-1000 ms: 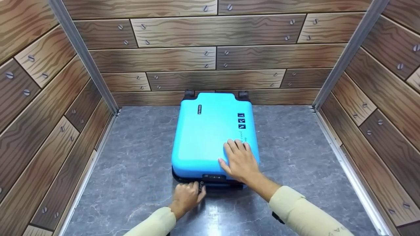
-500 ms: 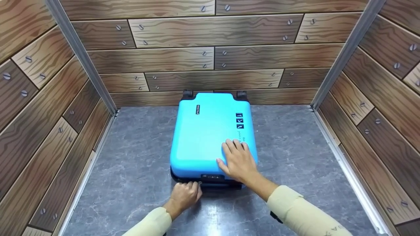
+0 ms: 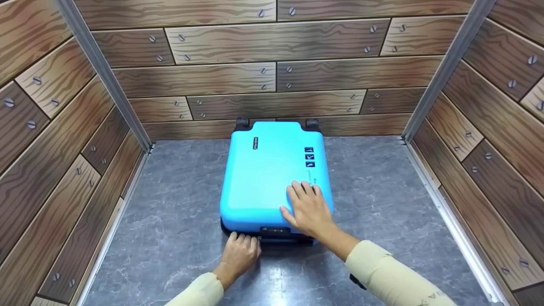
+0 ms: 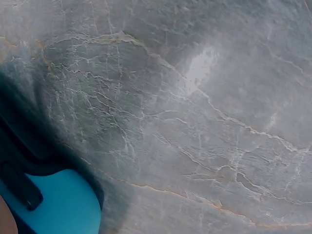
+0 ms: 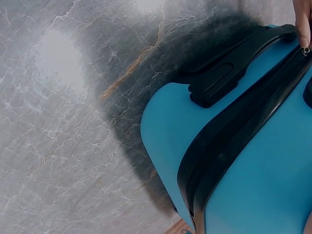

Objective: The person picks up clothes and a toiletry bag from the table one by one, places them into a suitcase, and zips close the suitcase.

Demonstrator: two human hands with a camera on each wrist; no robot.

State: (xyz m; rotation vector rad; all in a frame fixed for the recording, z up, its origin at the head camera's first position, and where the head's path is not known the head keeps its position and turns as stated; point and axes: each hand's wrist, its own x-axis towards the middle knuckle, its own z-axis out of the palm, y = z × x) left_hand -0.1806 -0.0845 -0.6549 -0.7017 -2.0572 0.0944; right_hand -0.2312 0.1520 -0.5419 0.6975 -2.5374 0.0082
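A bright blue hard-shell suitcase (image 3: 263, 178) lies flat on the floor, its wheels toward the back wall. My left hand (image 3: 241, 253) is at its near edge, left of the dark lock (image 3: 275, 231). In the right wrist view, the left fingertips pinch a small metal zipper pull (image 5: 305, 51) on the black zipper band (image 5: 234, 124). A black carry handle (image 5: 219, 83) runs beside that band. My right hand (image 3: 310, 210) rests with fingers extended on the lid's near right corner. The left wrist view catches only a suitcase corner (image 4: 68, 204) and a sliver of skin.
Grey marbled floor (image 3: 178, 191) surrounds the suitcase. Wood-plank-patterned walls rise behind it (image 3: 276, 76) and on both sides, with metal strips along their corners. Two black wheels (image 3: 242, 124) sit close to the back wall.
My left hand has shifted slightly left at the near edge, and its thumb, visible earlier, is now tucked out of sight. The right hand stays in place on the lid.
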